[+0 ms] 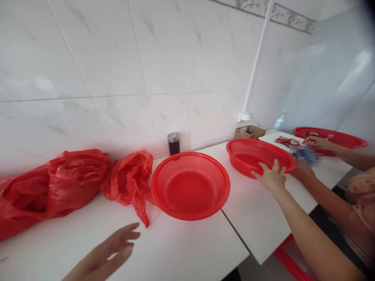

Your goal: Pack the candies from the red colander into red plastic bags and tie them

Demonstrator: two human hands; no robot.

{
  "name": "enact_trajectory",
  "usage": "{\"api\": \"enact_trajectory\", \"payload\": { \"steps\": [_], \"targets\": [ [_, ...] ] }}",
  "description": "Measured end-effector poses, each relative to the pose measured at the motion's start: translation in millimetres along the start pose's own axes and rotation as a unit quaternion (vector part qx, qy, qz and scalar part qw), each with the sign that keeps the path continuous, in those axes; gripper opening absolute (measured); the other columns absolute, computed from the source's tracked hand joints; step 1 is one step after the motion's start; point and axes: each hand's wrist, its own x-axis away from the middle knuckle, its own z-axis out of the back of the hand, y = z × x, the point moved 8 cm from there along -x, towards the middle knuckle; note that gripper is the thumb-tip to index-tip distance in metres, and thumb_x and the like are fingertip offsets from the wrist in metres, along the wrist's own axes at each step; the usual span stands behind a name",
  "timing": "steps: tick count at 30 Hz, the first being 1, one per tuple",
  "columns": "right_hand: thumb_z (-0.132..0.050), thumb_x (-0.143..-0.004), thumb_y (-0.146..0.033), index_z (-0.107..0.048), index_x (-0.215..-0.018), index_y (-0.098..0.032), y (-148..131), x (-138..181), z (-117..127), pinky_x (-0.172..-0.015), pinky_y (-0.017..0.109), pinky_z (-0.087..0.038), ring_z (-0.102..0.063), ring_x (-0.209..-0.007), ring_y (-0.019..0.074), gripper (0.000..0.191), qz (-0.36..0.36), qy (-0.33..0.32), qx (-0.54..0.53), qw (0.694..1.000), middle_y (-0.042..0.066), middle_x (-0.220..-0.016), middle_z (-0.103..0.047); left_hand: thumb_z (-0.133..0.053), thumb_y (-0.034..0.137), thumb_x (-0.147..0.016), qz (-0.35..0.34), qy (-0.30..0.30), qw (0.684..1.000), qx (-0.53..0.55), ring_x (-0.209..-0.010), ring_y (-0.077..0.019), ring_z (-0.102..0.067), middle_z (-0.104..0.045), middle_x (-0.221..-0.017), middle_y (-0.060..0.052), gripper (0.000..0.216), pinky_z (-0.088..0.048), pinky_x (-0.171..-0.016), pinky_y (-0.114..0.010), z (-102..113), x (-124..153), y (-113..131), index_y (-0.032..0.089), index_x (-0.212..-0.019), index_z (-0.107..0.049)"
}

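Observation:
My left hand [113, 248] hangs above the white table at the lower left, fingers apart with nothing in them. Nearest to it are a crumpled red plastic bag [125, 177] and a round red mesh basket [190, 191] with nothing visible in it. My right hand [272, 175] reaches out to the right, its fingers spread at the near rim of a second red basket [246, 160]. It appears to touch that rim without closing round it. The second basket's near right side is partly hidden behind my hand.
Large red plastic bags [73, 187] lie at the left. A dark flask [174, 144] and a cardboard box [249, 132] stand by the tiled wall. At the right a co-worker's hand [318, 143] is beside red packets [285, 141] and another red basket [348, 138]. A table seam [237, 232] runs between the baskets.

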Motion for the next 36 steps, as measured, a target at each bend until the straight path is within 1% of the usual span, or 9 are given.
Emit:
{"api": "enact_trajectory", "payload": {
  "steps": [3, 5, 10, 15, 21, 26, 31, 33, 36],
  "targets": [
    [-0.055, -0.082, -0.048, -0.062, -0.122, -0.02, 21.4, 13.3, -20.4, -0.095, 0.067, -0.031, -0.012, -0.136, 0.0524, 0.05, 0.033, 0.028, 0.019, 0.999, 0.017, -0.157, -0.008, -0.055, 0.067, -0.073, 0.005, -0.049, 0.996, 0.078, -0.133, -0.0275, -0.042, -0.049, -0.142, 0.003, 0.062, -0.039, -0.107, -0.044, -51.2, -15.1, 37.6, 0.048, -0.132, -0.045],
    [-0.053, -0.085, -0.044, -0.063, -0.121, -0.019, 23.2, 28.1, -19.6, -0.098, 0.065, -0.03, -0.012, -0.137, 0.0506, 0.046, 0.07, 0.077, 0.023, 0.994, 0.016, -0.157, -0.007, -0.056, 0.067, -0.074, 0.023, -0.044, 0.99, 0.132, -0.13, -0.0296, -0.045, -0.05, -0.141, -0.003, 0.065, -0.043, -0.102, -0.046, -69.1, -25.7, 54.9, 0.04, -0.133, -0.048],
    [-0.049, -0.089, -0.04, -0.057, -0.128, -0.018, 25.3, 40.7, -9.0, -0.103, 0.058, -0.032, -0.01, -0.14, 0.0452, 0.045, 0.095, 0.122, 0.009, 0.988, 0.017, -0.156, -0.011, -0.054, 0.065, -0.078, 0.056, -0.019, 0.962, 0.268, -0.126, -0.0297, -0.05, -0.04, -0.149, -0.008, 0.072, -0.049, -0.097, -0.041, -82.8, -50.6, 82.1, 0.031, -0.14, -0.041],
    [-0.05, -0.089, -0.041, -0.054, -0.129, -0.013, 17.0, 51.1, 5.6, -0.106, 0.059, -0.029, -0.014, -0.141, 0.0425, 0.049, 0.119, 0.159, -0.057, 0.978, 0.019, -0.155, -0.016, -0.059, 0.054, -0.081, 0.017, 0.034, 0.926, 0.375, -0.124, -0.0298, -0.052, -0.041, -0.149, -0.009, 0.072, -0.049, -0.096, -0.04, -85.6, -59.6, 106.1, 0.029, -0.144, -0.034],
    [-0.049, -0.088, -0.042, -0.057, -0.119, -0.017, -48.3, 105.8, 39.6, -0.107, 0.055, -0.032, -0.033, -0.135, 0.0347, 0.041, 0.191, 0.14, -0.219, 0.947, 0.017, -0.144, -0.039, -0.056, 0.058, -0.082, -0.005, -0.037, 0.963, 0.267, -0.121, -0.027, -0.052, -0.036, -0.15, -0.012, 0.075, -0.046, -0.096, -0.04, -102.9, -50.9, 115.8, 0.027, -0.147, -0.032],
    [-0.052, -0.088, -0.032, -0.059, -0.107, -0.022, -109.9, 174.5, 60.5, -0.098, 0.046, -0.043, -0.055, -0.114, 0.0276, 0.023, 0.251, 0.083, -0.354, 0.897, 0.011, -0.117, -0.06, -0.056, 0.051, -0.083, -0.038, 0.02, 0.986, 0.162, -0.116, -0.0235, -0.055, -0.053, -0.136, -0.009, 0.055, -0.045, -0.095, -0.037, -51.6, -38.1, 98.2, 0.027, -0.131, -0.052],
    [-0.054, -0.087, -0.02, -0.06, -0.104, -0.025, -175.5, 252.2, 45.5, -0.081, 0.032, -0.052, -0.065, -0.087, 0.0183, 0.019, 0.461, -0.086, -0.378, 0.798, 0.003, -0.093, -0.067, -0.054, 0.053, -0.081, 0.017, 0.141, 0.982, 0.124, -0.111, -0.0252, -0.056, -0.061, -0.122, -0.009, 0.046, -0.041, -0.094, -0.039, 25.7, -6.4, 32.6, 0.024, -0.117, -0.061],
    [-0.052, -0.089, -0.021, -0.06, -0.109, -0.025, -190.3, 258.4, 37.0, -0.084, 0.032, -0.053, -0.065, -0.091, 0.0184, 0.022, 0.467, -0.106, -0.375, 0.794, 0.003, -0.098, -0.069, -0.053, 0.054, -0.081, 0.042, 0.179, 0.977, 0.108, -0.106, -0.026, -0.058, -0.063, -0.116, -0.009, 0.046, -0.041, -0.092, -0.04, 43.5, 5.5, 9.1, 0.023, -0.113, -0.063],
    [-0.051, -0.091, -0.03, -0.053, -0.124, -0.025, -208.3, 247.4, 22.1, -0.094, 0.038, -0.05, -0.058, -0.114, 0.0223, 0.034, 0.408, -0.118, -0.366, 0.828, 0.007, -0.122, -0.063, -0.054, 0.055, -0.078, 0.041, 0.206, 0.974, 0.09, -0.097, -0.0255, -0.06, -0.065, -0.107, -0.008, 0.045, -0.044, -0.084, -0.037, 43.5, 6.8, -4.6, 0.023, -0.106, -0.067]
  ]
}}
